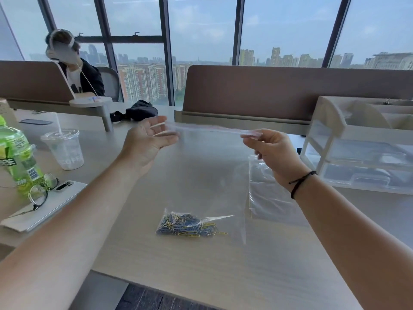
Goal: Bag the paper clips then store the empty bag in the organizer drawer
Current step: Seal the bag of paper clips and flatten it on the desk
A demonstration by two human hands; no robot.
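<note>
Two hands hold one large clear bag (207, 175) stretched above the counter (156, 265): the right hand (274, 151) pinches one end of its top strip, while the left hand (147, 139) is spread wide, palm up, with the other end of the strip at its fingertips. Inside the bag's bottom lies one heap of blue and yellow paper clips (190, 224). A second, empty clear bag (266, 193) lies flat beside the large bag, between it and one white drawer organizer (362, 148).
</note>
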